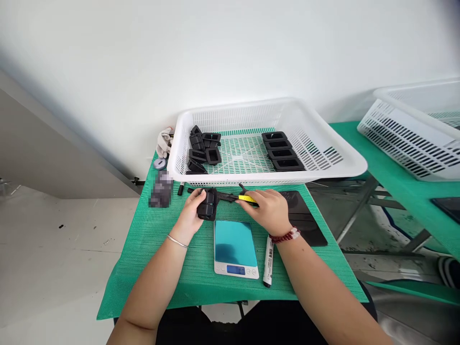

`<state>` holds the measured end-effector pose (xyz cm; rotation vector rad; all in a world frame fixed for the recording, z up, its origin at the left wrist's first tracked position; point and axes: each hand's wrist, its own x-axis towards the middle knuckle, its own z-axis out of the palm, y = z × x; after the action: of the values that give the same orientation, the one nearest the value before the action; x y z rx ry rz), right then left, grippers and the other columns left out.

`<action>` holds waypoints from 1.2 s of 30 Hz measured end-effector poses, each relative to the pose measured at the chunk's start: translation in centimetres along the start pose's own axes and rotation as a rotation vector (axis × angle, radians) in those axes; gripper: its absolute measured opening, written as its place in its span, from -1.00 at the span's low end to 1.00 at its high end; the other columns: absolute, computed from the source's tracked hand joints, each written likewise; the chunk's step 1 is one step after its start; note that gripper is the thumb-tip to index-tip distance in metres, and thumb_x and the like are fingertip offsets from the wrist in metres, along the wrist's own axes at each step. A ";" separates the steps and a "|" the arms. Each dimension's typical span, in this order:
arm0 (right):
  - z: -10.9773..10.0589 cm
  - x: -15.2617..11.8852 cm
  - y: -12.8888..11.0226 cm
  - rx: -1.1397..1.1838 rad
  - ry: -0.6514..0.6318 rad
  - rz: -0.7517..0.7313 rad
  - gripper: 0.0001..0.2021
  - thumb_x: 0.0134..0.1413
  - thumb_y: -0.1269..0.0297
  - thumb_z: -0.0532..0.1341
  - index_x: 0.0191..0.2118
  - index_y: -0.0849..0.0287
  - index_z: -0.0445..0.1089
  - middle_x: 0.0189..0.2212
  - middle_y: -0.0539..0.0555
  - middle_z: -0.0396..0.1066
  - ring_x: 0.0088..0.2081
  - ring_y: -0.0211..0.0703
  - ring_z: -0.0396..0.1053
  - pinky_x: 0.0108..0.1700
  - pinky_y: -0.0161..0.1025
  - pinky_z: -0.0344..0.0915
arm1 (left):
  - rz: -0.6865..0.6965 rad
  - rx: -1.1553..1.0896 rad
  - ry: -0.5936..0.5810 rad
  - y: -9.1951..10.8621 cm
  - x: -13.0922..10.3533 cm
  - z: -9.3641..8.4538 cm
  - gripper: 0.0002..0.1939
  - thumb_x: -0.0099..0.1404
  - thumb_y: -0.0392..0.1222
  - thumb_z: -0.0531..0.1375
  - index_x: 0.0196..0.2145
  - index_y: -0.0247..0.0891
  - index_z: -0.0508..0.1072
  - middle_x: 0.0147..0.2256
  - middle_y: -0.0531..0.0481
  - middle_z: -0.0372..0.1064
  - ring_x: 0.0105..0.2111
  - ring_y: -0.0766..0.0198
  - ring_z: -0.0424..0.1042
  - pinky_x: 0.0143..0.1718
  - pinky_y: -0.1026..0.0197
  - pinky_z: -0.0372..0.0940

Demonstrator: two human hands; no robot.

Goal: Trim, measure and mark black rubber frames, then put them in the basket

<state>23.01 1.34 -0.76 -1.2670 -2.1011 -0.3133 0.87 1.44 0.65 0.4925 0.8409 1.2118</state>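
Observation:
My left hand (192,213) is closed around a black molded part (207,205), a block with a rim and recesses, held above the table just behind the scale. My right hand (269,208) grips a small yellow-handled tool (247,199) pointing left toward the part. A dark strip (227,196) spans between part and tool; I cannot tell which of them it belongs to. Below the hands lies a digital scale (235,244) with a blue-green reflective plate and a lit display. A white marker (268,263) with a black cap rests under my right wrist.
Behind the hands, a white slotted basket (251,177) holds loose black parts (197,141) at left and a row of similar parts (282,151) at right. A dark flat tablet-like object (305,220) lies right; a pale glove (164,142) lies left. Another basket (402,134) stands farther right.

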 end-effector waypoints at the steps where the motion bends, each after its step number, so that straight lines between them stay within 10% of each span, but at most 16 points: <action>1: -0.1 0.0 -0.1 0.036 -0.005 -0.039 -0.65 0.12 0.02 0.18 -0.37 0.25 0.47 -0.54 0.07 0.47 -0.52 -0.24 0.32 -0.39 -0.26 0.15 | 0.012 -0.014 0.025 0.0 0.1 0.0 -0.72 0.01 -0.12 0.38 -0.40 -0.26 0.40 -0.44 0.09 0.37 -0.47 0.40 0.37 -0.49 0.36 0.21; 7: -0.2 0.2 -0.9 0.148 -0.122 -0.169 -0.64 0.12 -0.01 0.17 -0.40 0.23 0.47 -0.56 0.05 0.44 -0.53 -0.26 0.32 -0.39 -0.26 0.15 | 0.041 -0.043 0.052 0.1 0.1 0.0 -0.75 0.06 -0.09 0.35 -0.39 -0.27 0.42 -0.44 0.09 0.37 -0.47 0.41 0.36 -0.49 0.36 0.22; 15: -0.1 -0.1 -0.1 -0.038 0.058 0.035 -0.68 0.12 0.06 0.20 -0.35 0.27 0.46 -0.53 0.07 0.48 -0.54 -0.26 0.30 -0.43 -0.27 0.12 | -0.041 0.013 -0.061 0.0 -0.5 0.2 -0.72 0.00 -0.12 0.39 -0.36 -0.26 0.44 -0.47 0.10 0.34 -0.50 0.42 0.33 -0.50 0.37 0.21; 22: -0.3 0.2 -1.0 0.189 -0.119 -0.146 -0.63 0.11 -0.02 0.18 -0.40 0.22 0.46 -0.54 0.05 0.45 -0.52 -0.27 0.31 -0.39 -0.27 0.13 | 0.015 -0.063 0.114 0.1 0.1 0.0 -0.72 0.05 -0.05 0.35 -0.36 -0.27 0.43 -0.43 0.06 0.38 -0.46 0.37 0.36 -0.48 0.32 0.21; 31: 0.0 0.0 0.1 -0.021 -0.025 0.080 -0.63 0.15 0.01 0.15 -0.36 0.26 0.48 -0.53 0.09 0.47 -0.55 -0.25 0.27 -0.43 -0.26 0.09 | -0.007 -0.023 -0.016 0.0 -0.4 0.2 -0.74 0.03 -0.12 0.37 -0.43 -0.26 0.38 -0.47 0.10 0.34 -0.51 0.41 0.34 -0.53 0.34 0.18; 36: -0.4 0.2 -0.5 0.126 -0.134 -0.048 -0.61 0.13 -0.04 0.15 -0.39 0.22 0.47 -0.54 0.07 0.46 -0.53 -0.26 0.28 -0.40 -0.26 0.10 | 0.052 -0.050 0.112 0.1 0.0 0.1 -0.72 0.04 -0.07 0.36 -0.38 -0.26 0.41 -0.41 0.06 0.40 -0.45 0.38 0.38 -0.48 0.34 0.23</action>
<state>22.68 1.01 -0.33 -1.1937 -2.2297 -0.1164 0.91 1.47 0.78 0.4110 0.8950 1.3148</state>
